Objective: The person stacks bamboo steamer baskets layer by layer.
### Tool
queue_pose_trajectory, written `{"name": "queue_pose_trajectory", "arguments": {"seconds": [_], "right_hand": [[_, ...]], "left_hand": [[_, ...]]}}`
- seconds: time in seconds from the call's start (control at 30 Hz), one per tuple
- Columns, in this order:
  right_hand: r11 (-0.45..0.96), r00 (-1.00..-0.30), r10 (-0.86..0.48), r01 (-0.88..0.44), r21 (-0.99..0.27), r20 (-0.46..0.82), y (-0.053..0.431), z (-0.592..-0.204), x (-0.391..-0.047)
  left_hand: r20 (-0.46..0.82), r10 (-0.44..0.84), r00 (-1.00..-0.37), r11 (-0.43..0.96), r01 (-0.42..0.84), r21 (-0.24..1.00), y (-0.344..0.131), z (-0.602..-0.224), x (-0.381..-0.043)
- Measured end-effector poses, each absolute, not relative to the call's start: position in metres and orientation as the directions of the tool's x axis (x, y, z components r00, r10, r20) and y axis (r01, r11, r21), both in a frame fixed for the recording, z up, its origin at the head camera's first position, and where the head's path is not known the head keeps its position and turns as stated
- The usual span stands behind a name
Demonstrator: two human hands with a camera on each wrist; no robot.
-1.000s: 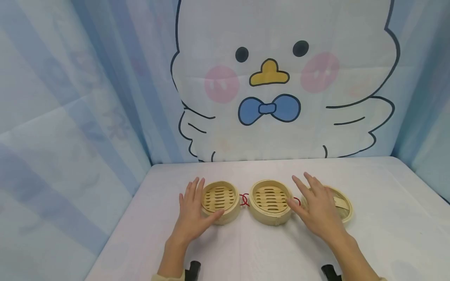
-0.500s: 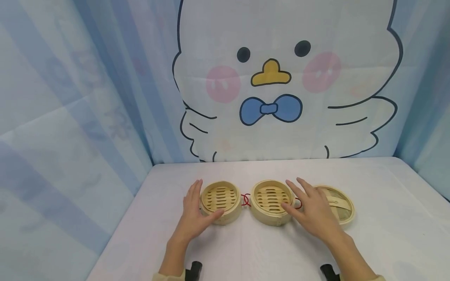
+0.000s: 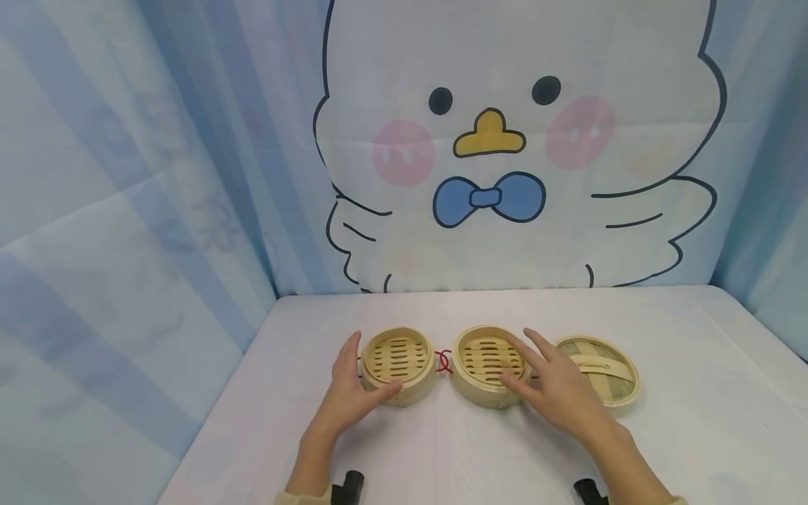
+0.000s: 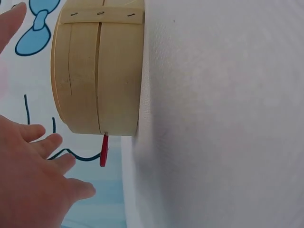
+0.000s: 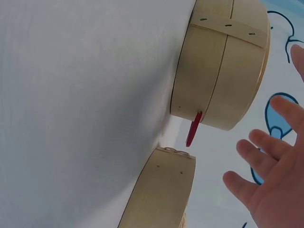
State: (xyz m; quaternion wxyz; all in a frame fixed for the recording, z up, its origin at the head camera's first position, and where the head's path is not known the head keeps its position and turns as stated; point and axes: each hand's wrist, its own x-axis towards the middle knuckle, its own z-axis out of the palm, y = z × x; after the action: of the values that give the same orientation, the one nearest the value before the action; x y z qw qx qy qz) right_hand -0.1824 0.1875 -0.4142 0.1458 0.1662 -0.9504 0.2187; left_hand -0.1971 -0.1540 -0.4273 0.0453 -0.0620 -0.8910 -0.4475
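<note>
Two round bamboo steamer baskets with slatted bottoms stand side by side on the white table. My left hand (image 3: 349, 393) is at the left basket (image 3: 399, 361), fingers spread along its left side and thumb over its front rim. In the left wrist view the fingers show apart from that basket's wall (image 4: 102, 76). My right hand (image 3: 558, 389) hovers at the right side of the middle basket (image 3: 491, 393), fingers extended and holding nothing. Right of that hand lies the woven bamboo lid (image 3: 606, 368) with a strap handle, partly hidden by the hand.
Red cord loops (image 3: 444, 361) link the two baskets, and another red loop (image 5: 194, 128) sticks out of the middle basket's side. The white cloth-covered table (image 3: 435, 456) ends at a curtain (image 3: 404, 252) printed with a cartoon bird.
My right hand has moved left from over the lid toward the middle basket, uncovering more of the lid. The left hand's fingers have drawn slightly down beside the left basket.
</note>
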Motion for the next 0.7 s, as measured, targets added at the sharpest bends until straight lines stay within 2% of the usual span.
{"name": "queue_pose_trajectory", "arguments": {"seconds": [0.7], "right_hand": [[0.823,-0.879,-0.321,-0.443,-0.355,0.351,0.1892,-0.4206,-0.1808]], "left_hand": [[0.064,0.083,-0.994,0.594,0.101,0.798,-0.1544,-0.436,-0.2012]]}}
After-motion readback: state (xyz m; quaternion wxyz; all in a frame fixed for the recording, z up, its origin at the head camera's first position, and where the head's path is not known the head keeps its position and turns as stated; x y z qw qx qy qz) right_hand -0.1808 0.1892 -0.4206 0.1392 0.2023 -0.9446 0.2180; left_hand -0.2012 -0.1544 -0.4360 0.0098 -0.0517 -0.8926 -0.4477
